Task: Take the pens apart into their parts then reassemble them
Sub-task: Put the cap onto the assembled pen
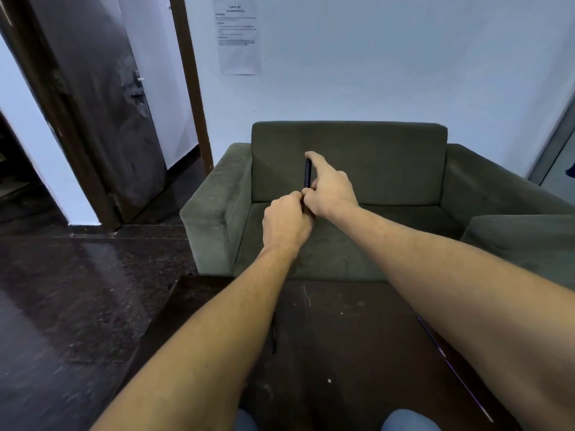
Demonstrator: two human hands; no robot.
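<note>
both arms reach well out over the dark, scuffed wooden tabletop (342, 337), so the slim dark plastic pen (307, 173) is held up in the air in front of the green fabric armchair (389, 169) and not resting on anything. that height probably keeps the work in plain sight and leaves each hand free to turn against the other.

the right hand (329, 188) is closed around the far part of the pen, its forefinger laid along the barrel up to the far tip, which looks meant to keep the pen straight. the pen stands nearly upright in the view, its visible length showing just left of that hand.

the left hand (286, 225) is curled into a tight fist on the near end of the pen, its fingers touching those of the right hand. the end it holds is hidden inside the fist, so i cannot tell which part it has.

with the two hands meeting at one spot on the barrel, i judge this to be a twist or pull at a joint; whether the pen is coming apart or going back together cannot be read here.

a thin dark stick (273, 339), perhaps another pen or a refill, lies on the tabletop beside the left forearm, within easy reach.
</note>
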